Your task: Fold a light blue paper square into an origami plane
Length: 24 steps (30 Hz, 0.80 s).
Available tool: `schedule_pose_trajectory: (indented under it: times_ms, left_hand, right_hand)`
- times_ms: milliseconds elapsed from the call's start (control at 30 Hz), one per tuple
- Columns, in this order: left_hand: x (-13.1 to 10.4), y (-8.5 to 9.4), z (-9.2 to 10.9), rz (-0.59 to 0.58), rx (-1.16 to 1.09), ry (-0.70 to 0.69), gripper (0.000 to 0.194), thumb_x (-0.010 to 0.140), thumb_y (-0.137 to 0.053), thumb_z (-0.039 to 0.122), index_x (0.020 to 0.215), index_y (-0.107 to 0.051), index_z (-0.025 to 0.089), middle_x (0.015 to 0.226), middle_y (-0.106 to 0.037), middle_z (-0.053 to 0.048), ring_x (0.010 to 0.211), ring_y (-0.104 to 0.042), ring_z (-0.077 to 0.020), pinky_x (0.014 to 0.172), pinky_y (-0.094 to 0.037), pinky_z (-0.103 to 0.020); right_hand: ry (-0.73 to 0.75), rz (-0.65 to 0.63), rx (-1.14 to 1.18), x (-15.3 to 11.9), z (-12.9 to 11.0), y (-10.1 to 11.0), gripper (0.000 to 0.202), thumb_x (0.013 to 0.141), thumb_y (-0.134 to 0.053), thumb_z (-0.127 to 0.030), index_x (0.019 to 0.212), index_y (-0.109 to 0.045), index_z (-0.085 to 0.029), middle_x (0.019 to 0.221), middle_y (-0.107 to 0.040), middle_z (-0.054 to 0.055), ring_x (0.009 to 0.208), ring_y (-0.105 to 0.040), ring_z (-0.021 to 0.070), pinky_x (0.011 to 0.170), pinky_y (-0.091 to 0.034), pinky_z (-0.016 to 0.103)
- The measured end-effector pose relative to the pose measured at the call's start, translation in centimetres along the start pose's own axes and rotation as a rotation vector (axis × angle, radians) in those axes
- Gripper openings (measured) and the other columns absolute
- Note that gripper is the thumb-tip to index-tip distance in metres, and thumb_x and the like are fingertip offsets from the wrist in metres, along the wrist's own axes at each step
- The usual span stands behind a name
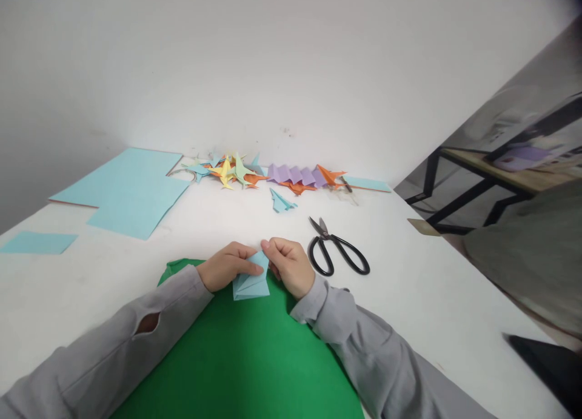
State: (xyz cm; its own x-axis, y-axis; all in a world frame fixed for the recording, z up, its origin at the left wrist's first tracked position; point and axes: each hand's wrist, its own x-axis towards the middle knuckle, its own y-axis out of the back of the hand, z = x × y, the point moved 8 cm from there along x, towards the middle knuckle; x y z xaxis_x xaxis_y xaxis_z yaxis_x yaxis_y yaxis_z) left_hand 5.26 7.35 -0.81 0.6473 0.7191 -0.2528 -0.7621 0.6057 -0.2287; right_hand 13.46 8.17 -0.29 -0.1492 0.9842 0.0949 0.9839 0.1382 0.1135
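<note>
A small light-blue folded paper [251, 287] with several creases is held over a green cloth-like surface [245, 358]. My left hand [231, 265] grips its left side, the thumb lying across the front. At its upper right corner my right hand [289, 265] pinches the edge between thumb and fingers. The fingers behind the paper are hidden. To the right of my right hand lie black-handled scissors [334, 243], blades pointing away and slightly spread. Farther off, a small blue folded paper figure [282, 201] rests on the white table [218, 216].
Along the wall sit a pile of coloured origami figures [227, 170] and a purple pleated paper strip [295, 174]. Large light-blue sheets [131, 188] lie at the back left, with a smaller blue piece [39, 242] nearer. A dark flat object [550, 367] is at the right edge.
</note>
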Motion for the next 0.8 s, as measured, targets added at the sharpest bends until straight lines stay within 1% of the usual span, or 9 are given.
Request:
schedule_pose_trajectory:
  times_ms: [100,167,267,333,367,467,533,633,800]
  left_hand:
    - [0.0,0.2,-0.1,0.028,0.009,0.006,0.022,0.055,-0.067,0.022,0.046,-0.049,0.013,0.042,-0.043,0.006,0.041,-0.034,-0.0053,0.044,-0.024,-0.021]
    - [0.0,0.3,-0.2,0.032,0.006,0.010,0.020,0.055,-0.067,0.024,0.049,-0.052,0.012,0.044,-0.045,0.005,0.042,-0.036,-0.0057,0.044,-0.025,-0.021]
    - [-0.1,-0.1,0.0,-0.010,0.008,-0.011,0.019,0.058,-0.067,0.027,0.059,-0.059,0.011,0.052,-0.054,0.002,0.049,-0.043,-0.0081,0.049,-0.030,-0.022]
    - [-0.1,-0.2,0.3,-0.012,0.039,-0.065,0.021,0.063,-0.065,0.031,0.064,-0.061,0.010,0.058,-0.058,-0.001,0.055,-0.049,-0.0102,0.054,-0.034,-0.023]
    - [-0.1,0.1,0.5,0.021,0.058,-0.105,0.023,0.065,-0.064,0.033,0.066,-0.061,0.011,0.060,-0.058,-0.001,0.057,-0.049,-0.0107,0.055,-0.035,-0.023]
    - [-0.2,1.5,1.2,0.213,0.092,-0.228,0.026,0.070,-0.060,0.037,0.069,-0.057,0.012,0.057,-0.055,0.002,0.053,-0.047,-0.0097,0.053,-0.036,-0.023]
    - [-0.3,2.2,1.2,0.296,0.083,-0.267,0.027,0.071,-0.058,0.039,0.070,-0.055,0.013,0.055,-0.054,0.002,0.051,-0.047,-0.0098,0.050,-0.037,-0.023]
    - [-0.2,2.5,1.1,0.321,0.056,-0.273,0.026,0.070,-0.060,0.039,0.071,-0.054,0.013,0.057,-0.056,0.002,0.053,-0.050,-0.0109,0.052,-0.039,-0.024]
    - [-0.5,3.1,1.2,0.410,0.044,-0.281,0.024,0.060,-0.069,0.032,0.065,-0.056,0.012,0.057,-0.057,0.002,0.053,-0.050,-0.0102,0.053,-0.040,-0.024]
  right_hand:
    - [0.026,0.015,-0.019,0.1,0.2,0.1,0.047,0.073,-0.051,-0.057,0.048,-0.038,-0.020,0.034,-0.033,-0.007,0.032,-0.026,0.0060,0.033,-0.019,0.021]
    - [0.025,0.024,-0.027,0.1,0.3,0.1,0.047,0.075,-0.048,-0.057,0.048,-0.038,-0.020,0.034,-0.033,-0.007,0.032,-0.027,0.0060,0.033,-0.020,0.021]
    - [-0.002,0.014,0.012,0.1,0.4,0.2,0.050,0.079,-0.042,-0.056,0.046,-0.039,-0.019,0.034,-0.036,-0.006,0.031,-0.031,0.0059,0.034,-0.024,0.021]
    - [-0.011,-0.004,0.050,0.1,0.3,0.1,0.050,0.080,-0.041,-0.056,0.047,-0.040,-0.018,0.036,-0.039,-0.005,0.032,-0.035,0.0062,0.036,-0.027,0.021]
    - [-0.013,-0.015,0.060,0.1,0.2,0.0,0.048,0.079,-0.043,-0.055,0.049,-0.042,-0.018,0.037,-0.041,-0.005,0.033,-0.037,0.0065,0.036,-0.028,0.020]
    - [-0.025,-0.059,0.050,0.1,0.1,-0.3,0.039,0.073,-0.054,-0.053,0.057,-0.046,-0.018,0.041,-0.043,-0.006,0.036,-0.041,0.0073,0.038,-0.030,0.020]
    - [-0.028,-0.092,0.057,0.0,0.1,-0.7,0.035,0.071,-0.057,-0.051,0.062,-0.048,-0.018,0.045,-0.049,-0.006,0.037,-0.044,0.0076,0.038,-0.031,0.019]
    - [-0.008,-0.107,0.067,0.0,0.1,-0.7,0.034,0.075,-0.053,-0.048,0.063,-0.051,-0.017,0.046,-0.052,-0.004,0.038,-0.046,0.0077,0.041,-0.033,0.020]
    - [0.002,-0.104,0.003,0.0,0.2,-0.6,0.029,0.074,-0.054,-0.044,0.063,-0.051,-0.017,0.042,-0.046,-0.006,0.036,-0.045,0.0083,0.038,-0.030,0.019]
